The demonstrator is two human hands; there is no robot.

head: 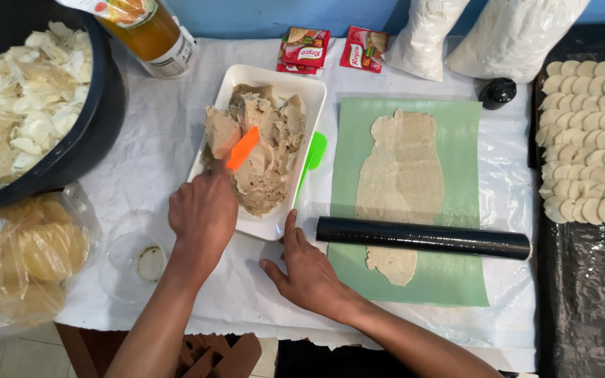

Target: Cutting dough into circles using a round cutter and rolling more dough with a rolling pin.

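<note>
White plastic sheeting (155, 150) covers our table. Our left hand (203, 213) has its fingers clamped on an orange spatula (242, 148), blade dug into the beige dough (260, 150) heaped in the white rectangular dish (274, 79). Our right hand (306, 269) rests fingers apart at the dish's near corner, likely steadying it. Right of the dish lies a green mat (456, 175) with flattened dough (400, 168) under a black roller (421, 238); little bare sheeting remains between dish and mat.

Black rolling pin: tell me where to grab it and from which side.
Grip the black rolling pin from above at its bare right end, past the flattened dough. It lies level across the green mat, and the right hand crowds its left end.
</note>
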